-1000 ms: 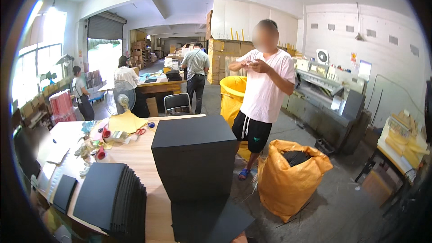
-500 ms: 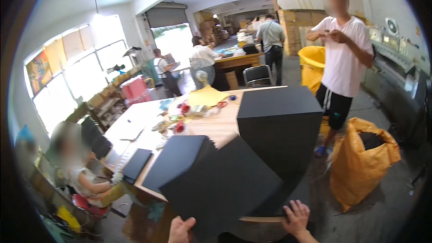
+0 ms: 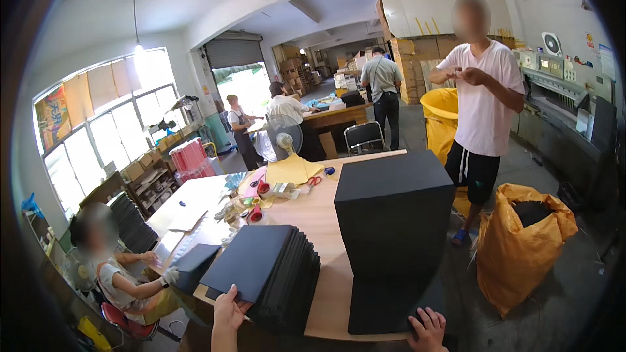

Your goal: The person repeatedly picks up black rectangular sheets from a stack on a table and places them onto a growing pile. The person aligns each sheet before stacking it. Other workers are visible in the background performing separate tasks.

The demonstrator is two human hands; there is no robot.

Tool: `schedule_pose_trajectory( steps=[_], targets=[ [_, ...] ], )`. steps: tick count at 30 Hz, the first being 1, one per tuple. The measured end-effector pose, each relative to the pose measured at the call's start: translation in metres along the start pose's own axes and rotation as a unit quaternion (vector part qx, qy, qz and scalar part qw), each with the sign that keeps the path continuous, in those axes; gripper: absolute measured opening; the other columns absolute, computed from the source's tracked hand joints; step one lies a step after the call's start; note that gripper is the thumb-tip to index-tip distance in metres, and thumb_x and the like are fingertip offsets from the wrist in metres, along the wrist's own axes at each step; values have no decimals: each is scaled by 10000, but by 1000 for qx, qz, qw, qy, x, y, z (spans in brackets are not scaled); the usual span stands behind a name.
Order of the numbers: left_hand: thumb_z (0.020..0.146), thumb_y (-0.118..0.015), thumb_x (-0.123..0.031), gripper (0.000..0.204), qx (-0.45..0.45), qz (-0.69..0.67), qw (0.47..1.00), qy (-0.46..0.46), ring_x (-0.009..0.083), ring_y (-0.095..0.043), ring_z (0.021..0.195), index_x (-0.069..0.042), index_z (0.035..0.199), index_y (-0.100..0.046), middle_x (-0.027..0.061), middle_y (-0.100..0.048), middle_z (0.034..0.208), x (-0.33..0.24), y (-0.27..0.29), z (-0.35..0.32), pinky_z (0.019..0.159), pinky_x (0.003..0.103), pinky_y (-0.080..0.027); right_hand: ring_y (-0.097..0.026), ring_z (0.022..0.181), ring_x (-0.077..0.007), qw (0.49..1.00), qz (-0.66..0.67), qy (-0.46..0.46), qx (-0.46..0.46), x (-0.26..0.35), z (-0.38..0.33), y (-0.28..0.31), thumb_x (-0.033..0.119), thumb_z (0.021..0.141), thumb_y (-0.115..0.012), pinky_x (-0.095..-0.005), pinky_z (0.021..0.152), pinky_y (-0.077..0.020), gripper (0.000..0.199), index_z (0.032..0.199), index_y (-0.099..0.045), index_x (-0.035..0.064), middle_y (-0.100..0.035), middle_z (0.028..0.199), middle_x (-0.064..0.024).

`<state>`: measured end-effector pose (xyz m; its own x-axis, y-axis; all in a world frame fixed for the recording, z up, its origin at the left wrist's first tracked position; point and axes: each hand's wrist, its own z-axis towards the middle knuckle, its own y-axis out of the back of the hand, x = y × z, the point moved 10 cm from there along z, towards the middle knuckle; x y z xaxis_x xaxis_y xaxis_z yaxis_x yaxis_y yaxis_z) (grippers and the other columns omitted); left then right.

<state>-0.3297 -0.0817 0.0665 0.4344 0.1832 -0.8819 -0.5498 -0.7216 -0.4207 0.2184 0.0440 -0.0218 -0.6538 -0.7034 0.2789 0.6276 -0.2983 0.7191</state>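
Where black sheets point(image 3: 251, 264) sit in a slanted pile on the worktop point(image 3: 326, 313), the left hand point(image 3: 228, 313) has its grip pinched on their near edge. The right hand point(image 3: 428, 330), fingers apart, is beside the tall black block point(image 3: 394, 221).

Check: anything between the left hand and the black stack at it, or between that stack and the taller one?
Nothing visible: the left hand touches the shorter stack, and only tabletop separates that from the taller stack.
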Motion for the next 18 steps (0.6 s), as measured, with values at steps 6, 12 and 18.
schedule_pose_trajectory(
  steps=[6, 12, 18],
  targets=[
    [1101, -614, -379, 433, 51, 26, 998, 32, 369, -704, 1121, -30, 1356, -584, 155, -695, 1257, -14, 10, -15, 905, 503, -633, -513, 1419, -349, 999, 12, -16, 33, -5, -5, -22, 275, 760, -762, -514, 1170, -352, 547, 1292, -724, 156, -599, 1481, -150],
    [1099, -590, -401, 445, 76, 310, 948, 7, 262, -714, 561, 13, 963, -679, 195, -717, 717, -36, 5, -66, 471, 296, -567, -482, 1426, -461, 980, 129, -144, -48, -44, -18, 30, 122, 836, -761, -544, 1182, -415, 480, 1285, -633, 9, -552, 1494, -232],
    [1028, -704, -236, 253, 331, 318, 884, 93, 196, -741, 857, 1, 1000, -788, 103, -774, 902, 173, -210, -140, 766, 327, -593, -708, 884, -362, 895, 162, -415, 18, -123, -55, 13, 312, 952, -780, -452, 773, -554, 331, 916, -642, 13, -710, 933, -182]
  ],
)
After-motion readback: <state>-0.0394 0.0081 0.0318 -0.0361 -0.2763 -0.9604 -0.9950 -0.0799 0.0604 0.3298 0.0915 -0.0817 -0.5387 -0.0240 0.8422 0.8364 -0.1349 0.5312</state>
